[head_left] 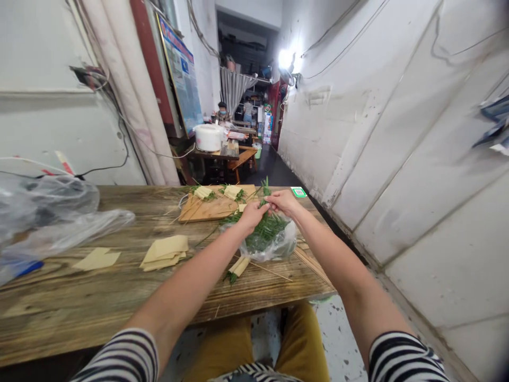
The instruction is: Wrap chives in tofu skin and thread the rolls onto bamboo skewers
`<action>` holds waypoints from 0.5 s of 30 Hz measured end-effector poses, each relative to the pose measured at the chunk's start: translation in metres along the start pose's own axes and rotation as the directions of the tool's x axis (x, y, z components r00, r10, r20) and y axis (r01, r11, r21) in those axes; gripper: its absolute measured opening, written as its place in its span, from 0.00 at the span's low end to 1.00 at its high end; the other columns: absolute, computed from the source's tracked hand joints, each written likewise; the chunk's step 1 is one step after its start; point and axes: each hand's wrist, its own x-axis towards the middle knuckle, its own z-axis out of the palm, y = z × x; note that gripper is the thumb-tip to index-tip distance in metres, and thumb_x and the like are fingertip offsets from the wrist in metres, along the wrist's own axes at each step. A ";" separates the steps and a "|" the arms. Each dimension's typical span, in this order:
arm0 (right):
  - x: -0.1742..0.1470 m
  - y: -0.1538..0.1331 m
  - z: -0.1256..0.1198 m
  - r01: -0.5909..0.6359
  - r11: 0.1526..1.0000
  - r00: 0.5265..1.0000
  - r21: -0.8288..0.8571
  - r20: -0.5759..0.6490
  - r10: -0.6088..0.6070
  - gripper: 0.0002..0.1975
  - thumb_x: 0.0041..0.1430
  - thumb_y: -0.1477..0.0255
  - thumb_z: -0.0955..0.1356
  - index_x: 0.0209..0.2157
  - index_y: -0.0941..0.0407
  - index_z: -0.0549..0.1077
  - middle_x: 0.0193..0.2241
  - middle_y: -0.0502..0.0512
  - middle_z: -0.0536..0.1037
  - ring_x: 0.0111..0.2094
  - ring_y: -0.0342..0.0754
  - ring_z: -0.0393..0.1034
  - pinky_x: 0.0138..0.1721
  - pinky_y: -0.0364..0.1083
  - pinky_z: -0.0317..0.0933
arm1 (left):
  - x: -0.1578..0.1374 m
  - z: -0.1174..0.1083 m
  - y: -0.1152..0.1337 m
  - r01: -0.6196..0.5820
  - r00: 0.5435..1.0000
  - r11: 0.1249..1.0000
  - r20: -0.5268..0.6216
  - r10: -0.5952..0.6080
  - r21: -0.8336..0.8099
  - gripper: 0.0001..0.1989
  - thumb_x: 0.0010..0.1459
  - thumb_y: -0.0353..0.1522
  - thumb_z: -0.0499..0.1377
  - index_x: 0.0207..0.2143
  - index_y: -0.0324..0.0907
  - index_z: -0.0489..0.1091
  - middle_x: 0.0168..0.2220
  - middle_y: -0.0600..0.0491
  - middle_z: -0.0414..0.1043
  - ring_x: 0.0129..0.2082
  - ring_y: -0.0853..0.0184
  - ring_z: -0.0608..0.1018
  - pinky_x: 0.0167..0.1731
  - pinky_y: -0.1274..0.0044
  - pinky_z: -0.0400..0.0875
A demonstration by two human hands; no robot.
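Both hands meet above a clear plastic bag (pixel 287 241) of long green herbs (pixel 262 233). My left hand (pixel 254 215) is closed on a small bunch of greens (pixel 265 187). My right hand (pixel 281 201) pinches the same bunch from the other side; its tips stick up between the fingers. Behind them lies a wooden cutting board (pixel 207 212) with two tofu-sheet rolls (pixel 204 192) stuffed with greens on it. Another stuffed roll (pixel 239 267) rests on thin skewers in front of the bag. A stack of tofu sheets (pixel 165 251) sits to the left.
A few loose sheets (pixel 97 259) and crumpled plastic bags (pixel 59 212) lie on the left of the wooden table (pixel 131 302). Wooden skewers (pixel 312 262) are at the right edge, near a green code card (pixel 299 192). A white cooker (pixel 209 138) and people (pixel 248 110) are farther back.
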 end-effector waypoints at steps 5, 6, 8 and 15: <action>-0.003 0.018 -0.006 -0.067 0.960 0.996 -0.273 -0.081 0.047 0.16 0.59 0.64 0.69 0.24 0.60 0.73 0.22 0.58 0.78 0.24 0.45 0.74 0.26 0.39 0.65 | 0.013 -0.015 -0.010 0.061 0.985 0.933 0.129 -0.113 0.356 0.11 0.60 0.35 0.58 0.31 0.36 0.75 0.24 0.50 0.73 0.29 0.64 0.77 0.33 0.75 0.71; -0.005 0.022 -0.009 -0.090 0.948 0.993 -0.304 -0.103 0.061 0.14 0.58 0.65 0.70 0.26 0.61 0.75 0.25 0.62 0.80 0.30 0.49 0.76 0.30 0.41 0.66 | 0.017 -0.019 -0.012 0.064 0.975 0.906 0.165 -0.145 0.418 0.10 0.59 0.35 0.59 0.33 0.36 0.74 0.28 0.48 0.74 0.33 0.63 0.77 0.36 0.74 0.72; -0.009 0.025 -0.012 -0.097 0.896 0.992 -0.433 -0.119 0.049 0.10 0.57 0.69 0.70 0.32 0.64 0.77 0.35 0.71 0.80 0.41 0.57 0.76 0.39 0.45 0.67 | 0.024 -0.026 -0.014 0.061 0.948 0.854 0.238 -0.212 0.517 0.12 0.60 0.36 0.60 0.43 0.37 0.73 0.42 0.46 0.74 0.42 0.62 0.76 0.43 0.70 0.73; -0.028 0.006 -0.003 0.386 0.557 0.919 -0.735 0.357 -0.166 0.15 0.57 0.71 0.71 0.47 0.58 0.77 0.48 0.64 0.78 0.51 0.55 0.72 0.49 0.43 0.62 | 0.039 -0.034 0.003 -0.024 0.836 0.769 0.435 -0.335 0.639 0.07 0.46 0.31 0.64 0.19 0.38 0.72 0.22 0.51 0.71 0.29 0.63 0.74 0.35 0.75 0.69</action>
